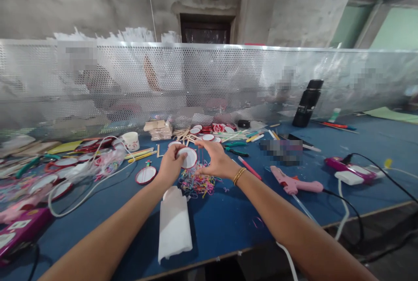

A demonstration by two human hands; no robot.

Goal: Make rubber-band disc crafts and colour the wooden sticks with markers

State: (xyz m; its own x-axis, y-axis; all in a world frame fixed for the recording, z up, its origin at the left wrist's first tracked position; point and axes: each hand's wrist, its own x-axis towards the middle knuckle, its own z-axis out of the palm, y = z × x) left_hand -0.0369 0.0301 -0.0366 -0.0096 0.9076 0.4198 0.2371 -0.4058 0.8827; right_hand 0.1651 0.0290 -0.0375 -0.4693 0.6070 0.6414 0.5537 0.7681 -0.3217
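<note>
My left hand (172, 161) pinches a round lid (189, 159), white inside with a red rim, between thumb and fingers. Just right of the lid is my right hand (216, 159), with a beaded bracelet at the wrist. Its thumb and fingers curve apart, and I make out nothing held between them. Below both hands lies a loose pile of colourful rubber bands (200, 181). A second red-rimmed lid (146, 175) rests on the table to the left, with thin strands across it. A folded white paper (175, 224) lies in front of my left hand.
On the right are a pink glue gun (294, 183), a purple power strip (351, 170) with cables and a black bottle (308, 103). A paper cup (131, 141), more lids, sticks and pliers (237, 148) lie farther back. A perforated metal screen (209, 83) closes the table's far side.
</note>
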